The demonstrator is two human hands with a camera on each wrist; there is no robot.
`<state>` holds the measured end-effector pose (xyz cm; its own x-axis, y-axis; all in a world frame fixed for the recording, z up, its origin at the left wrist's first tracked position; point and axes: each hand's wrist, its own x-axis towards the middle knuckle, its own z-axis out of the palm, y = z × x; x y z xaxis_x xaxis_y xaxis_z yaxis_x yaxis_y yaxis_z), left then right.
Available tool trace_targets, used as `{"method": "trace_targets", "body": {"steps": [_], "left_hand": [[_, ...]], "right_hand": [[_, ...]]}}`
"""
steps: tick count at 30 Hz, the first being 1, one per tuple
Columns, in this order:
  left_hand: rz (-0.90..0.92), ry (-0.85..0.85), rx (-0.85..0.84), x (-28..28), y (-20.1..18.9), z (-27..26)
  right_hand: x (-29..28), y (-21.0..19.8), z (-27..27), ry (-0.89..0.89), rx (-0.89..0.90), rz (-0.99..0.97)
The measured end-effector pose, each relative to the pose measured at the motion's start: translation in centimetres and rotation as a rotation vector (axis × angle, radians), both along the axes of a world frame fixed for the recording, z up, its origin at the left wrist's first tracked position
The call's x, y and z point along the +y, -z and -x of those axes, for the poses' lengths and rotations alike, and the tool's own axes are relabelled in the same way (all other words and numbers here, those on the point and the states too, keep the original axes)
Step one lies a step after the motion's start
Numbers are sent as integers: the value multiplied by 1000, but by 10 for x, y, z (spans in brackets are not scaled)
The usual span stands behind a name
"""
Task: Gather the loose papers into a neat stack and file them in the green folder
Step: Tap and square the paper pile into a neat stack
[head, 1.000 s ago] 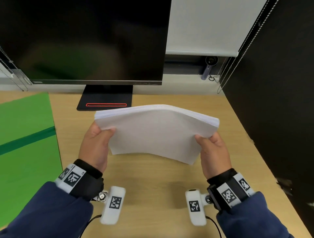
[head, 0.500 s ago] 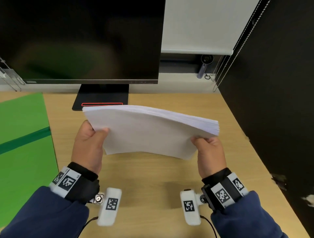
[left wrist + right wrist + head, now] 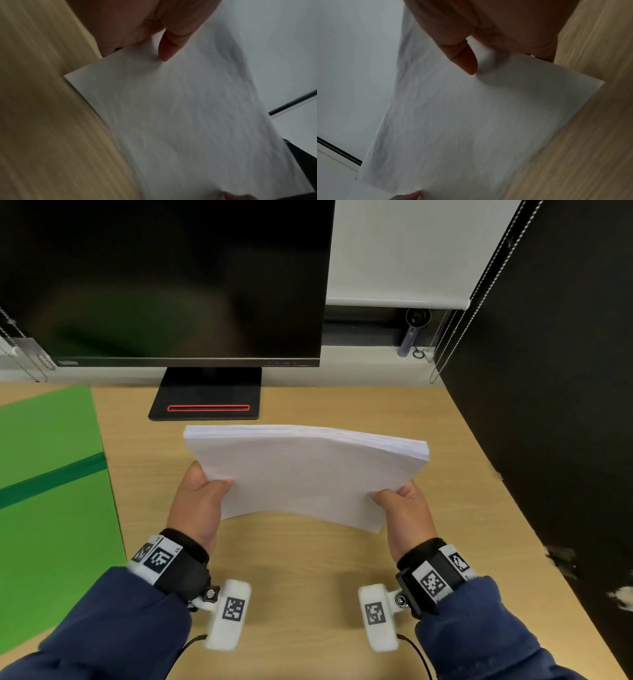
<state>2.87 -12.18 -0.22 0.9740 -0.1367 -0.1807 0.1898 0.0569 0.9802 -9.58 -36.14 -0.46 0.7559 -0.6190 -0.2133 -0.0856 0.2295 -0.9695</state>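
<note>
A thick stack of white papers (image 3: 305, 474) is held upright above the wooden desk, its top edge bowed. My left hand (image 3: 200, 501) grips the stack's left side, thumb on the near face. My right hand (image 3: 404, 508) grips the right side the same way. The left wrist view shows the paper (image 3: 180, 115) with my left thumb (image 3: 171, 44) pressed on it. In the right wrist view my right thumb (image 3: 464, 58) presses on the sheets (image 3: 462, 121). The green folder (image 3: 48, 508) lies flat on the desk at the left, a darker green band across it.
A black monitor (image 3: 164, 278) stands at the back on a black base (image 3: 205, 402) with a red slot. A black partition (image 3: 555, 371) walls off the right side. Window blind cords (image 3: 455, 330) hang at the back right. Bare desk (image 3: 308, 570) lies below the stack.
Both hands have carried the stack slightly left, closer to the folder, and tipped it so the right end sits lower. The grip of both hands is unchanged.
</note>
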Motion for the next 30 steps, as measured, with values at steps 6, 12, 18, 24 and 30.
{"method": "trace_targets", "body": {"steps": [6, 12, 18, 24, 30], "left_hand": [[-299, 110, 100, 14, 38, -13], [-690, 119, 22, 14, 35, -10], [16, 25, -135, 8, -35, -1], [81, 13, -152, 8, -53, -3], [50, 8, -155, 1, -49, 4]], "right_hand": [[-6, 13, 3, -63, 136, 88], [-7, 13, 12, -166, 283, 305], [-5, -38, 9, -45, -112, 154], [1, -57, 7, -47, -164, 153], [4, -50, 7, -21, -175, 143]]}}
